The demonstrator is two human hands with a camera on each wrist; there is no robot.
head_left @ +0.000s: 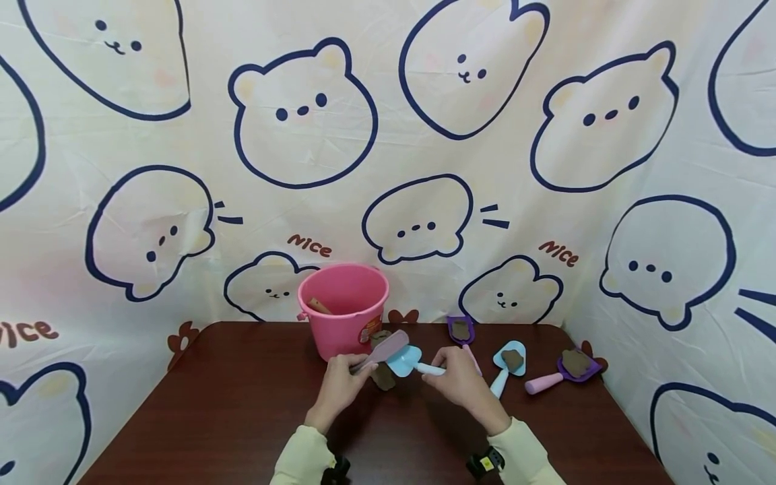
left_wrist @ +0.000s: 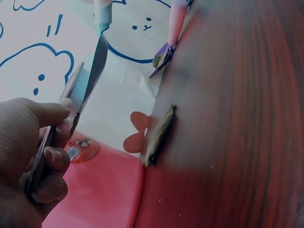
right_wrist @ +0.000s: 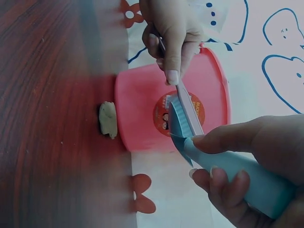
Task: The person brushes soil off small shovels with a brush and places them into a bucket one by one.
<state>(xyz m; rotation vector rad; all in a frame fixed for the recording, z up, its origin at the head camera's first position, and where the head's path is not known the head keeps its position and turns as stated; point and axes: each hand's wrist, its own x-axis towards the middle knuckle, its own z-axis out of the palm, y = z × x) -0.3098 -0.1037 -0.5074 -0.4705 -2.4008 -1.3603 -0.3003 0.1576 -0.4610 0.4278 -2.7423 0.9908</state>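
Note:
My left hand (head_left: 341, 387) grips the dark handle of a brush (head_left: 390, 345) with a pale mauve back and light blue bristles (left_wrist: 80, 90). In my right hand (head_left: 459, 377) is the handle of a light blue toy shovel (head_left: 404, 362), held up over the table. The brush's bristles lie against or very near the shovel's scoop, as the right wrist view (right_wrist: 176, 118) shows. Below them a flat brown-grey lump (head_left: 383, 377), like clay or soil, sits on the table in front of a pink bucket (head_left: 339, 335). The scoop's inside is partly hidden by the brush.
Inside the bucket leans a brown piece (head_left: 318, 306). To the right lie a purple shovel (head_left: 451, 323), another light blue shovel (head_left: 498, 384) and a second purple shovel (head_left: 544, 383), each bearing a brown lump. A printed cloth (head_left: 424, 155) hangs behind the dark wooden table (head_left: 212, 404).

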